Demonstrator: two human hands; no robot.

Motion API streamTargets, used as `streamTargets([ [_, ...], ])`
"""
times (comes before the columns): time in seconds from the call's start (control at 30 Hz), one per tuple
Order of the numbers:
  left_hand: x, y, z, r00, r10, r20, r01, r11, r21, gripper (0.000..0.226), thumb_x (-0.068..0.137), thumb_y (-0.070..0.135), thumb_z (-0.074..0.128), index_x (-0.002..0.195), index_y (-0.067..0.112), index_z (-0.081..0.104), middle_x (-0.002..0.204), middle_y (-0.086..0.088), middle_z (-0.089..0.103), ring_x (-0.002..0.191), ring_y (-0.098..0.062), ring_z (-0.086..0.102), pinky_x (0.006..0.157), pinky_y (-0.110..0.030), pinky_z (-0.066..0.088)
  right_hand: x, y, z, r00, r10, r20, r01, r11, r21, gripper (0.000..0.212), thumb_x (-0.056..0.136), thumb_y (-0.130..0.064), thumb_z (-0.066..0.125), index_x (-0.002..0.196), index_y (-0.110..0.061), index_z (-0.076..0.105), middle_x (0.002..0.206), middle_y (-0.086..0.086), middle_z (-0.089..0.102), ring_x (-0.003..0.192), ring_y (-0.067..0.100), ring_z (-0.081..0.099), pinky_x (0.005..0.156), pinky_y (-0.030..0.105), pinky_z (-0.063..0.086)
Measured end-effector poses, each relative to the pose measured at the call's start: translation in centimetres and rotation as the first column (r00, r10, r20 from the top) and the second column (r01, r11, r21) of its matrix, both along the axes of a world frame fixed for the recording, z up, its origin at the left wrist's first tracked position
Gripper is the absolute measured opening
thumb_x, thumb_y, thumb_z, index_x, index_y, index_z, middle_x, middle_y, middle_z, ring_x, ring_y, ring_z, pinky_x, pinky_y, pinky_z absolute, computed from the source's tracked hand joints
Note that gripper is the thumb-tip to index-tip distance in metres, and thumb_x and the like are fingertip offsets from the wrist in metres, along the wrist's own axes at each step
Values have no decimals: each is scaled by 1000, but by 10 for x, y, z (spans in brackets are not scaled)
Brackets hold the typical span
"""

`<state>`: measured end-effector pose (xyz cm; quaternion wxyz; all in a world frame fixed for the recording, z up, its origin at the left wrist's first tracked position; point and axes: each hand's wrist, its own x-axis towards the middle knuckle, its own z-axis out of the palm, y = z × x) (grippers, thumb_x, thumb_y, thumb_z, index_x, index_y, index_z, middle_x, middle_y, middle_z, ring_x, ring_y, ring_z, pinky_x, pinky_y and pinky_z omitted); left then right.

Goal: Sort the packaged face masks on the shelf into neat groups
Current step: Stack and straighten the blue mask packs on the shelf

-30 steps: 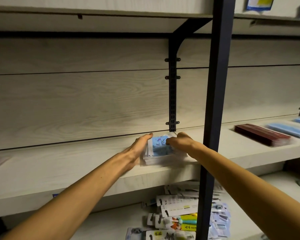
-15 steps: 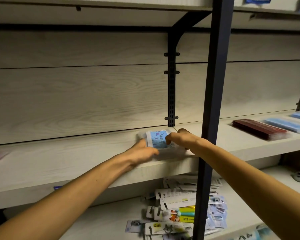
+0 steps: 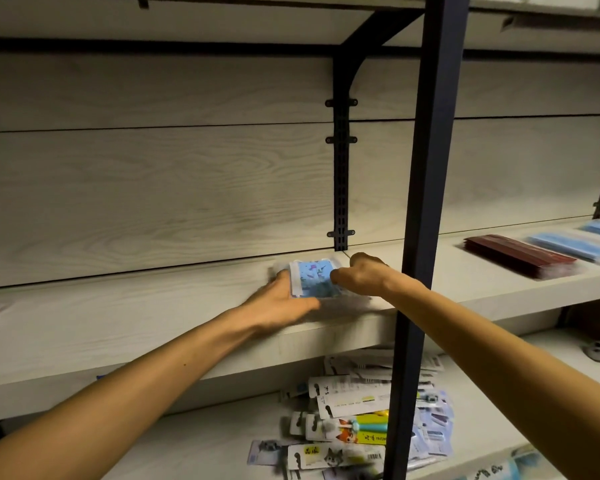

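Observation:
A small stack of blue patterned packaged face masks [image 3: 312, 277] lies on the middle shelf [image 3: 153, 317], close to the back wall. My left hand [image 3: 279, 303] lies flat against the stack's left and front side, fingers straight. My right hand [image 3: 362, 275] has its fingers curled over the stack's right edge, gripping it. Further right on the same shelf lie a dark red mask pack [image 3: 518, 254] and light blue mask packs [image 3: 575, 244], set side by side.
A dark metal upright post [image 3: 426, 202] stands in front of the shelf, just right of my right wrist. A black wall bracket [image 3: 341, 174] rises behind the stack. On the lower shelf lies a loose pile of carded packages [image 3: 354, 420].
The stack has slid back toward the wall. My left hand went from cupping its left side to lying flat along its front-left; my right hand stayed on the right edge.

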<state>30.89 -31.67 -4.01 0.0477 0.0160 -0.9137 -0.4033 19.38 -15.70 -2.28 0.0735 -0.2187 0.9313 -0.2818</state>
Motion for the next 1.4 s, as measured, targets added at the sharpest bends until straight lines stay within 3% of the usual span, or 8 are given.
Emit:
streamTargets([
  [0.3, -16, -21, -12, 948, 318, 22, -302, 917, -261, 65, 93, 61, 32, 144, 24, 45, 135, -6, 59, 116, -27, 55, 100, -48, 49, -20, -24, -18, 992, -42, -117, 46, 998, 38, 42, 100, -46, 44, 106, -8, 59, 106, 15, 64, 95, 30, 62, 79, 38, 52],
  [0.47, -23, -11, -13, 971, 232, 66, -228, 972, -65, 66, 92, 54, 46, 149, 23, 40, 124, -8, 62, 105, -25, 63, 93, -44, 56, -29, -28, -14, 996, -91, -21, 90, 994, -55, 26, 94, -35, 55, 79, -13, 56, 86, 10, 63, 78, 22, 58, 67, 32, 44],
  [0.57, -33, -6, -11, 962, 264, 75, -263, 964, -31, 45, 96, 44, 53, 132, 17, 52, 103, 0, 62, 88, -15, 61, 64, -29, 51, -32, -25, -6, 987, -116, 111, 136, 972, -192, 24, 90, -29, 62, 75, -13, 52, 81, 9, 58, 71, 20, 54, 60, 27, 40],
  [0.63, -37, -9, -11, 959, 271, 85, -275, 961, 34, 30, 98, 40, 55, 118, 18, 53, 95, 1, 61, 81, -14, 60, 55, -24, 46, -34, -25, 1, 962, -141, 233, 195, 954, -227, 26, 89, -31, 67, 84, -10, 53, 81, 9, 55, 72, 21, 54, 59, 28, 41],
  [0.77, -39, -21, -15, 951, 289, 109, -300, 949, 96, 23, 97, 35, 57, 112, 18, 58, 94, -1, 63, 81, -15, 61, 52, -22, 47, -36, -23, 6, 851, -127, 510, 278, 932, -232, 57, 85, -34, 73, 125, -6, 46, 124, 22, 58, 115, 36, 59, 97, 44, 51],
  [0.9, -37, -27, -18, 942, 316, 113, -325, 943, 70, 31, 89, 35, 63, 114, 16, 60, 98, -2, 63, 84, -15, 60, 58, -26, 43, -34, -22, 4, 803, -80, 591, 337, 879, -338, 49, 80, -21, 76, 122, -5, 56, 120, 19, 68, 108, 35, 68, 90, 46, 57],
  [1.23, -22, -47, 2, 894, 427, -137, -269, 755, 599, 64, 75, 36, 80, 127, 8, 54, 112, -8, 72, 96, -19, 71, 81, -34, 58, -1, -38, 20, 973, 152, 174, 43, 620, -783, 34, 77, -10, 78, 109, -13, 70, 104, 9, 76, 98, 30, 72, 88, 45, 59],
  [1.4, -12, -59, 2, 838, 436, -330, -171, 782, 599, 23, 85, 8, 76, 102, 21, 65, 92, 8, 75, 78, -1, 72, 61, -11, 52, 28, -52, 14, 979, 200, 48, -64, 515, -855, 41, 64, -9, 67, 103, -21, 66, 101, 5, 73, 88, 16, 71, 67, 26, 57],
])
